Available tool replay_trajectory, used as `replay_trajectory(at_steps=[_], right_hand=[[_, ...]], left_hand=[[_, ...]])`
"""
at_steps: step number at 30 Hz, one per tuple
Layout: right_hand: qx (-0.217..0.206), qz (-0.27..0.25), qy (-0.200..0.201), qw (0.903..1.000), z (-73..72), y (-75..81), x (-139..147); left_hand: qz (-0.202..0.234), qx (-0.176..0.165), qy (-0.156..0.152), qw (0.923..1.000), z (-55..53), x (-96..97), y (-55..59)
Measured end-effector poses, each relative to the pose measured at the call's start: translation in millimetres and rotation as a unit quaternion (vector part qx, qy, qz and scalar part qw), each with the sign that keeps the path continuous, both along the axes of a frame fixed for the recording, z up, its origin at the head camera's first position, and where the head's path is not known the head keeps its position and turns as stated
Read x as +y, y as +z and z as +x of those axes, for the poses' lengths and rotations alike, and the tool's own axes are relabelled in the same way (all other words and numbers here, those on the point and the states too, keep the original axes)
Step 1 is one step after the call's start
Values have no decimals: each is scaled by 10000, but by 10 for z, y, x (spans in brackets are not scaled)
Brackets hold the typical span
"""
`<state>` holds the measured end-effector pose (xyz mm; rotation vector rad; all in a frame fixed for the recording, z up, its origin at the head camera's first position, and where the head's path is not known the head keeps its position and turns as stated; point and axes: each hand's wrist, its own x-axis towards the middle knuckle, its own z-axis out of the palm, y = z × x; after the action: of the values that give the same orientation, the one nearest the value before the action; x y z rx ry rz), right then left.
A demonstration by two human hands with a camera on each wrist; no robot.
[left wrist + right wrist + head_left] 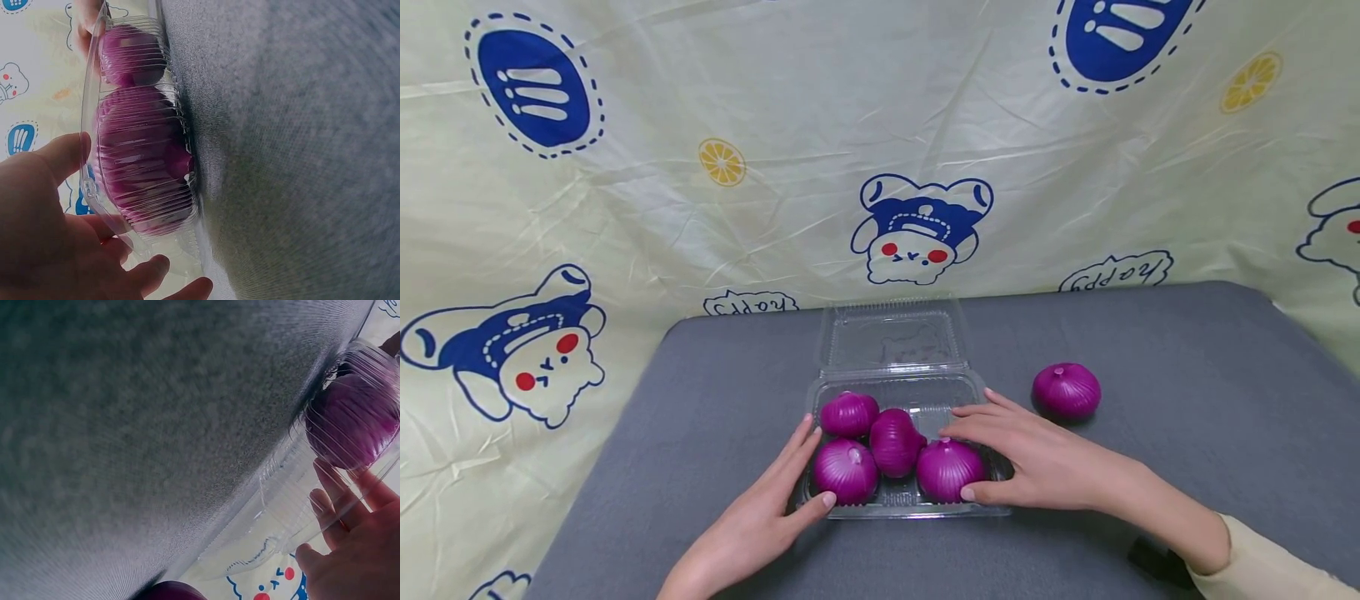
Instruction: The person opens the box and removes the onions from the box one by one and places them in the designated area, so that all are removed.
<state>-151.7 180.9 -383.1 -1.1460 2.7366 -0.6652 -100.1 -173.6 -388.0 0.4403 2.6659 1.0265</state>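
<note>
Purple onions, among them a front-left onion [846,472], a rear-left onion [849,414] and a middle onion [897,442], lie in a clear plastic clamshell box [917,510] with its lid raised at the back. My left hand [752,517] rests along the box's left side, fingers straight and thumb at the front corner; the left wrist view shows the thumb touching the rim. At the front right, my right hand [1037,458] holds an onion [951,471] inside the box between thumb and index finger. Its other fingers spread over the right rim.
A loose purple onion [1067,392] sits on the grey table cloth [1187,400], right of the box and just behind the right hand. A dark object [1161,560] lies under the right wrist. Behind the table hangs a printed curtain [790,100].
</note>
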Motion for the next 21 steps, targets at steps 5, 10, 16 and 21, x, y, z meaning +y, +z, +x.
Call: replay_trajectory(at_steps=[5,10,16,21], right_hand=[[-121,47,1,9999,-27,-7,-25],[-90,73,74,9999,-54,-20,-47],[-119,95,27,9999,-40,-29,-51],[-49,81,39,9999,-36,-25,-47]], left_hand=[[-25,-16,34,10000,-5,-5,-1],[9,-61,35,10000,-18,-5,-5],[23,-97,41,9999,-17,-5,-1],[-31,10,49,10000,-2,3,-12]])
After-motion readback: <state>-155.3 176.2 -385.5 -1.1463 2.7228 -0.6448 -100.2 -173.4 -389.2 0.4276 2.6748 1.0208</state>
